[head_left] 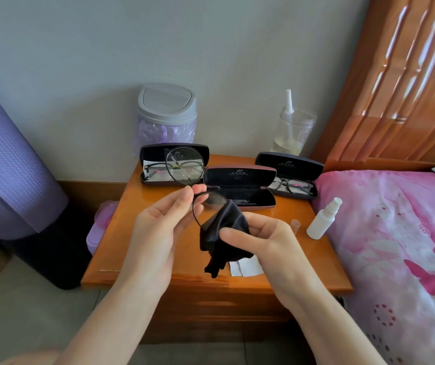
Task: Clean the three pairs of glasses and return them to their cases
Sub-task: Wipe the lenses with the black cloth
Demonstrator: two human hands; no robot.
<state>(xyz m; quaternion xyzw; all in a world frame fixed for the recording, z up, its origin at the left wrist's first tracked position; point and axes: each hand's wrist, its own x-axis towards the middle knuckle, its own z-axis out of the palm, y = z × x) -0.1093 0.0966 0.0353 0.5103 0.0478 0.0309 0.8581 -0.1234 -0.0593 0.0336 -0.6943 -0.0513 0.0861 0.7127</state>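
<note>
The fingers [184,197] of my left hand [158,222] are closed on the round glasses with a thin black frame [184,165]: thumb and forefinger pinch them at the bridge, between the two lenses. I hold the pair on its side, so one lens stands above my fingers and the other hangs below. My right hand [261,241] grips a soft black cleaning cloth [224,233], with the thumb pressing it from the front. The cloth wraps the lower edge of the lower lens, and its loose end hangs down.

Under my hands is the glossy orange-brown wooden bedside surface [142,248]. A small white cloth [245,268] lies on it, just below the black one. Behind, three hard spectacle cases stand open. The left black case [153,154] holds a thin-framed pair [155,168]. The middle dark red case [237,177] shows only its dark lining. The right black case [290,164] holds a thick black pair [294,186].

Near my right hand stands a small clear plastic cap [295,225]. Beside it a white spray bottle [321,219] lies at the surface's edge, against the pink flowered bed cover [395,246]. At the wall are a grey-lidded bin with a purple bag [167,114] and a clear plastic jar with a white nozzle [292,130].
</note>
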